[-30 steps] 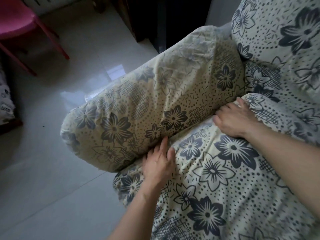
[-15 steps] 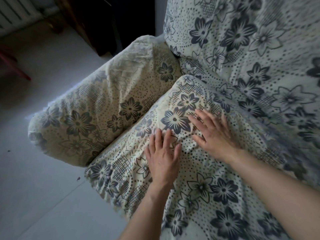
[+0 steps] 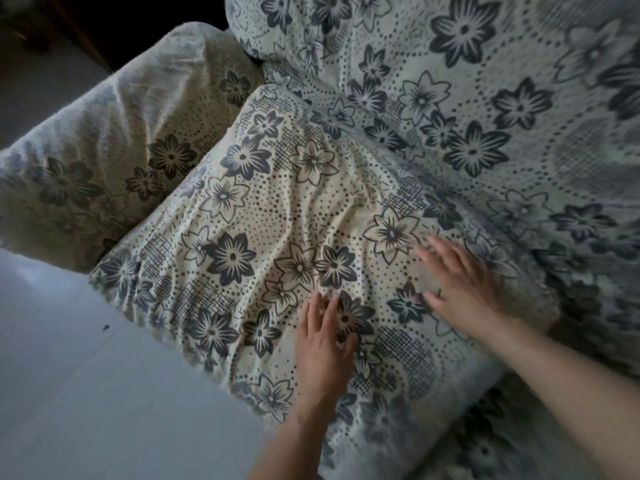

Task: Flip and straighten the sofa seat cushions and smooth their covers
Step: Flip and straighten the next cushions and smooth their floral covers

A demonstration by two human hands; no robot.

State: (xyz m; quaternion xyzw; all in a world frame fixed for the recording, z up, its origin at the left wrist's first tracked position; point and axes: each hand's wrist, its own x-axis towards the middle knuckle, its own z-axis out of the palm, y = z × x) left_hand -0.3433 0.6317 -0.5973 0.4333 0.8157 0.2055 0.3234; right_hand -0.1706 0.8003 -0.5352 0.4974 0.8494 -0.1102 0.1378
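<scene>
A pale tiled floor (image 3: 86, 375) borders the seat cushion (image 3: 277, 237); on the cushion's wrinkled floral cover, the left hand (image 3: 325, 344) and blurred right hand (image 3: 460, 282) lie flat, fingers spread; armrest (image 3: 114, 150) beside it, back cushion (image 3: 485, 98) behind

floor (image 3: 86, 393): pale grey and smooth, it filled the lower left of the view, with faint straight seams running across it.
dark speck (image 3: 105, 328): a small dark bit lay on the floor, near the front corner of the sofa; what it was could not be told.
dark furniture (image 3: 79, 26): it stood at the upper left, beyond the sofa, in deep shadow, with a brownish slanted edge just showing; its kind could not be told.
</scene>
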